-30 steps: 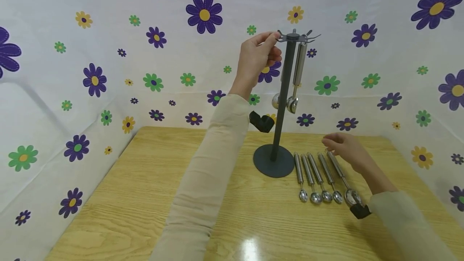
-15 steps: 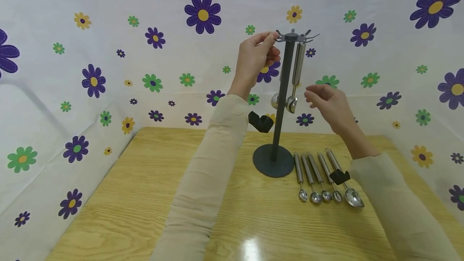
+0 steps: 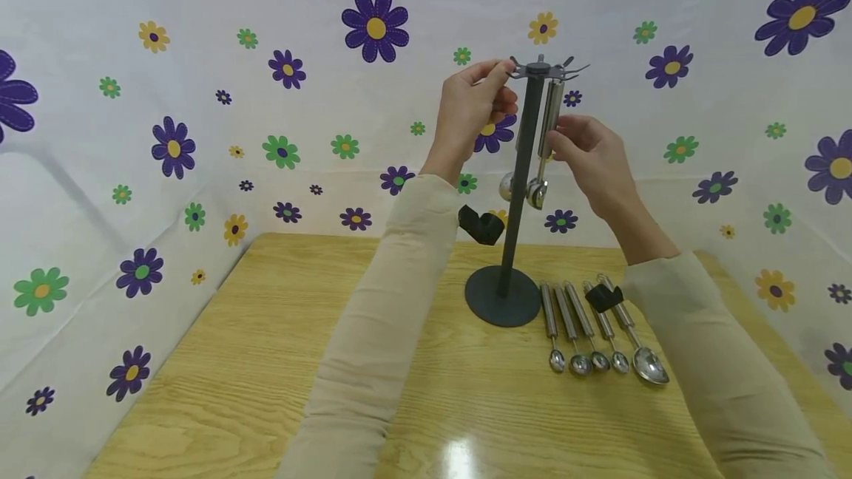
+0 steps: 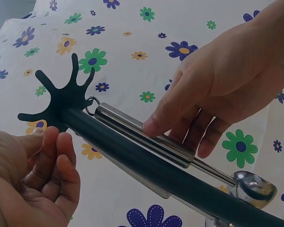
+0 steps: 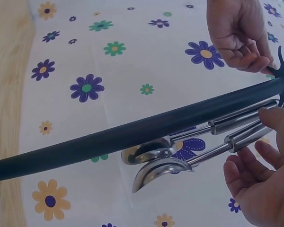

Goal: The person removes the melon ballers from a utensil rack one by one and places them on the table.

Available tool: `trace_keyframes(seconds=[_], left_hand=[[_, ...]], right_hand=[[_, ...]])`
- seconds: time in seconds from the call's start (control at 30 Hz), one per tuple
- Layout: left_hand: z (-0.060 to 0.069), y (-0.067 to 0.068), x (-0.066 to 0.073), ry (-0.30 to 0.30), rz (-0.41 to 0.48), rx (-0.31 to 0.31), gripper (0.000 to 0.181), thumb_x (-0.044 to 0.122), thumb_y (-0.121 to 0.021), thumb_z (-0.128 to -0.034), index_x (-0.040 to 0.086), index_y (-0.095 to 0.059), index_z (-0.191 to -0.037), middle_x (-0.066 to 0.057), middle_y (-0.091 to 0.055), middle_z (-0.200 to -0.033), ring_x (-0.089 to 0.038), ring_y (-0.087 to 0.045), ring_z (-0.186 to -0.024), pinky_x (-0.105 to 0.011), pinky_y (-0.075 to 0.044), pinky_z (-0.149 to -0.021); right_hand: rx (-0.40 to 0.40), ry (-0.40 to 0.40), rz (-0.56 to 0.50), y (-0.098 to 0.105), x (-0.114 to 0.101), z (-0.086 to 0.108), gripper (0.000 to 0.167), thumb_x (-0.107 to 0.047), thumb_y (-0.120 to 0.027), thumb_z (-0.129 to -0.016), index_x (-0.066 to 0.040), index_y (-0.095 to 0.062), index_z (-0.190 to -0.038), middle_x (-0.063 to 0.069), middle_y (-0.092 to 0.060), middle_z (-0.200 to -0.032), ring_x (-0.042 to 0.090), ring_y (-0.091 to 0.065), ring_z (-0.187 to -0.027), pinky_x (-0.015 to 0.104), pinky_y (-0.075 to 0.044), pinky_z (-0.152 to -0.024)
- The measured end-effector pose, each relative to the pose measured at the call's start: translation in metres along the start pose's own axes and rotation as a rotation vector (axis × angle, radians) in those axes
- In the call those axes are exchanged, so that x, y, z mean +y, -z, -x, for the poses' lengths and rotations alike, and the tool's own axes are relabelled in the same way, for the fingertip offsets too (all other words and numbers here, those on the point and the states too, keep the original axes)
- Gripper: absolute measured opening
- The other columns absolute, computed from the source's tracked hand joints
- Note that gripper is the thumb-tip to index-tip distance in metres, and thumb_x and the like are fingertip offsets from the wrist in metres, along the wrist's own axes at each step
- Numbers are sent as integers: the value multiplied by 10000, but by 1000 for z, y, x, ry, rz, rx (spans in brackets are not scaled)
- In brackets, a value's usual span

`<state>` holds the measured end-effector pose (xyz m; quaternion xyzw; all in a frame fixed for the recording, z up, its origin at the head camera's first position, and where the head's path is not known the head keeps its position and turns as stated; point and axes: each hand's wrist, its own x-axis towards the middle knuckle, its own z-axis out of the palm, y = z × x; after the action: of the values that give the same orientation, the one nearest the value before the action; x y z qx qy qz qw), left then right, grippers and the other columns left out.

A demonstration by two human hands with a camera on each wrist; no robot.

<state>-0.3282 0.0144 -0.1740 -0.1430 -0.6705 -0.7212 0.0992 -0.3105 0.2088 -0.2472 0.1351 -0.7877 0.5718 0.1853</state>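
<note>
A dark metal rack with a round base and a ring of hooks at its top stands upright on the table. My left hand pinches one of its hooks on the left side. Two shiny metal scoops hang from the rack. The nearer scoop has its handle between the thumb and fingers of my right hand; the thumb lies on the handle, and the fingertips behind it are partly hidden. In the right wrist view, the other scoop hangs close beside it. Several hooks carry nothing.
Right of the base, several metal utensils lie in a row on the wooden table, including a small spoon and a larger scoop. A flowered cloth hangs behind and at both sides.
My right hand has risen from the utensils on the table, moving up and left to the hanging scoop's handle. The left hand keeps its place on the hook.
</note>
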Motion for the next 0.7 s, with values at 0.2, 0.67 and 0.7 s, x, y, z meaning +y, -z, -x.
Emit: trace_keyframes(seconds=[0.2,0.67,0.7], left_hand=[[0,0,1,-6,-2,3,275,266,-617,-1057,86,-713,-1243,-70,-681,-802,-165,-689,-711,-217,-572,-715],[0,0,-1,-7,4,4,279,273,-621,-1055,88,-715,-1242,-66,-679,-799,-165,-690,-709,-220,-572,-713],[0,0,-1,-6,4,4,279,273,-621,-1055,89,-715,-1241,-65,-679,-799,-165,-690,-709,-220,-572,-713]], right_hand=[[-25,2,-40,-3,-1,-5,477,-262,-637,-1046,-17,-522,-1439,116,-624,-1280,205,-599,-1094,370,-459,-1080],[-76,76,-71,-5,0,-9,429,-217,-616,-1060,-3,-567,-1428,110,-640,-1294,223,-585,-1098,283,-481,-981],[-78,82,-73,-4,0,-9,416,-209,-613,-1061,-6,-575,-1423,108,-644,-1289,224,-589,-1091,277,-483,-977]])
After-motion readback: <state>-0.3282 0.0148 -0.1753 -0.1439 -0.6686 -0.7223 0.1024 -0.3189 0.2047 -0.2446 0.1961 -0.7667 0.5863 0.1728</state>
